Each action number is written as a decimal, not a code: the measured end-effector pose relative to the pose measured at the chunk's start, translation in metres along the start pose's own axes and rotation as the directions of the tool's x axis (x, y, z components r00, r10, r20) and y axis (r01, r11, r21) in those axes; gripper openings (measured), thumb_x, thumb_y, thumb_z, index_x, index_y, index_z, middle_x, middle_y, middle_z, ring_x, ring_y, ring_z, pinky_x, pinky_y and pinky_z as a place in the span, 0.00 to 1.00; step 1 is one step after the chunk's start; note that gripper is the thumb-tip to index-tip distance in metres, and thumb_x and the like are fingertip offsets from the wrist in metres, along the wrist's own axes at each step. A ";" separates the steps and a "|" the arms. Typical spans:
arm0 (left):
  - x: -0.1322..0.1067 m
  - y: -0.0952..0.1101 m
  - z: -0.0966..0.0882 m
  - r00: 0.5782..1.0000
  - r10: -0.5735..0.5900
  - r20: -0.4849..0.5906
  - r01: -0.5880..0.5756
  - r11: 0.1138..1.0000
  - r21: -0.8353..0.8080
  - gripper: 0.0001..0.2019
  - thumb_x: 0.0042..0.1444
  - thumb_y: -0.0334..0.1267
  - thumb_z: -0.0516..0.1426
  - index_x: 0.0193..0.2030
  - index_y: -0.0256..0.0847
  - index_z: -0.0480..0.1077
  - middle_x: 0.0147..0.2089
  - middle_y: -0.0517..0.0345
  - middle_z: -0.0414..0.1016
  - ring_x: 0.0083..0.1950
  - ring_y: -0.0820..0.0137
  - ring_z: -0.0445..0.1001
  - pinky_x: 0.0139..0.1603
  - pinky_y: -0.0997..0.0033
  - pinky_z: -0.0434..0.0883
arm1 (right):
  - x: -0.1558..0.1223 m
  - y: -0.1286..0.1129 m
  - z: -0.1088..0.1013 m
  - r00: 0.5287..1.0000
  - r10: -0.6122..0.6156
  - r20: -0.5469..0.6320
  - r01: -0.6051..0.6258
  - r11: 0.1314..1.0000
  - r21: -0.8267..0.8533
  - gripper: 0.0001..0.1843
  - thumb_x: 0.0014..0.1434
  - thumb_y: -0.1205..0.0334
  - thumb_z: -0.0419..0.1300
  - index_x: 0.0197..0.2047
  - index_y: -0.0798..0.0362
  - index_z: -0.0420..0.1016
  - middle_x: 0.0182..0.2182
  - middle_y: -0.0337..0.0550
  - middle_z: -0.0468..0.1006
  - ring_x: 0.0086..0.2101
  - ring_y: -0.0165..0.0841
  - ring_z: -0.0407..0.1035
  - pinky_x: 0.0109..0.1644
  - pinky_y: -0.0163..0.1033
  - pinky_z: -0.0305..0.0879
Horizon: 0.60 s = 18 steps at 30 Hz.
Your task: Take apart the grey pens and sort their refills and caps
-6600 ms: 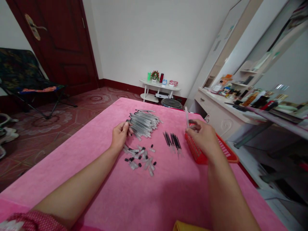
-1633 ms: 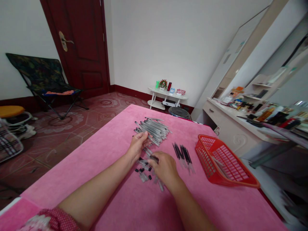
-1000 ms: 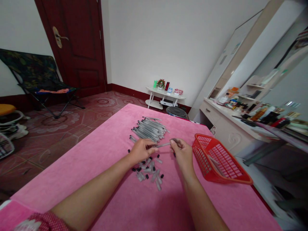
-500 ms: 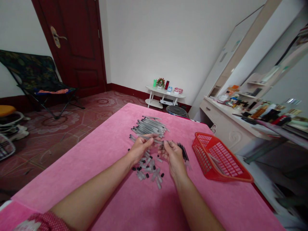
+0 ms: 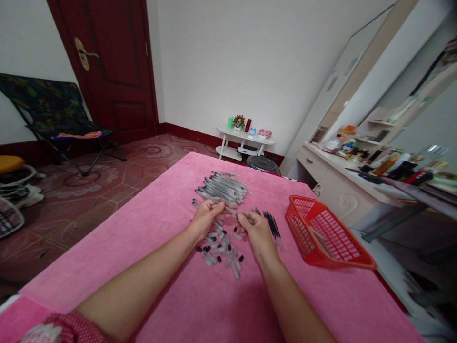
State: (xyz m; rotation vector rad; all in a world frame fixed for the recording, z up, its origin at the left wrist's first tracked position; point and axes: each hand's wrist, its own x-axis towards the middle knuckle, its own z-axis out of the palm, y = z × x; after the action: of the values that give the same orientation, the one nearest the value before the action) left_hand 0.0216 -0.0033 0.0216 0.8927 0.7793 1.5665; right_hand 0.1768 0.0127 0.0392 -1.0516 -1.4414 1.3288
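A grey, translucent pen barrel (image 5: pixel 230 208) runs slantwise between my two hands. My left hand (image 5: pixel 204 218) pinches it between thumb and fingers near its left part. At the barrel's right end, my right hand (image 5: pixel 257 229) has thumb and fingers closed together; any small part inside that pinch is hidden. Just beyond my left hand lies a pile of similar pen barrels (image 5: pixel 223 186) with dark ends. Loose clear pen caps (image 5: pixel 227 247) and small black plugs (image 5: pixel 219 259) are scattered below and between the hands. Thin black refills (image 5: pixel 273 225) lie right of my right hand.
A red plastic basket (image 5: pixel 330 236) stands on the pink cloth (image 5: pixel 171 286) at the right, with something pale inside. Past the table's right edge is a dresser (image 5: pixel 328 171) crowded with bottles. A low white stand (image 5: pixel 228 153) is by the far wall.
My hands have drawn slightly apart, and more of the pen barrel shows between them. My right fingers have shifted to its right end. The piles look the same.
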 end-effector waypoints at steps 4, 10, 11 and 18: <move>-0.001 0.000 0.000 1.000 -0.003 -0.007 0.003 1.000 0.006 0.15 0.48 0.45 0.62 0.34 0.34 0.68 0.38 0.50 0.78 0.36 0.69 0.77 0.38 0.73 0.74 | -0.001 -0.003 0.000 1.000 -0.012 -0.001 0.012 0.999 -0.035 0.16 0.44 0.52 0.64 0.29 0.57 0.72 0.19 0.37 0.71 0.18 0.27 0.62 0.19 0.31 0.58; -0.002 0.001 -0.001 1.000 -0.002 -0.027 0.002 1.000 0.020 0.16 0.46 0.46 0.63 0.34 0.34 0.68 0.37 0.51 0.78 0.36 0.68 0.77 0.36 0.72 0.74 | 0.000 0.001 0.000 0.999 -0.022 0.046 0.026 0.997 -0.074 0.18 0.49 0.49 0.60 0.23 0.57 0.70 0.16 0.37 0.68 0.15 0.25 0.59 0.17 0.30 0.54; -0.002 0.001 -0.002 1.000 -0.002 -0.028 0.002 1.000 0.021 0.16 0.46 0.46 0.63 0.34 0.34 0.68 0.37 0.51 0.78 0.36 0.68 0.77 0.37 0.72 0.74 | 0.000 0.001 0.000 0.998 -0.042 0.037 0.044 0.996 -0.080 0.16 0.47 0.51 0.61 0.25 0.57 0.70 0.17 0.37 0.69 0.16 0.25 0.59 0.18 0.30 0.55; -0.001 0.001 -0.003 0.999 0.007 -0.042 -0.006 1.000 0.027 0.15 0.47 0.44 0.62 0.34 0.34 0.68 0.36 0.51 0.78 0.35 0.69 0.77 0.37 0.72 0.74 | 0.001 0.003 0.000 0.997 -0.005 0.078 0.012 0.996 -0.085 0.20 0.50 0.46 0.58 0.25 0.58 0.71 0.17 0.40 0.71 0.16 0.25 0.60 0.17 0.30 0.55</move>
State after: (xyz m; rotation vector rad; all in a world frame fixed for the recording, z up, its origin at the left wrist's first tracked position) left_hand 0.0190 -0.0046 0.0208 0.8850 0.8292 1.5885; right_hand 0.1767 0.0134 0.0367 -1.0573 -1.5710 1.3250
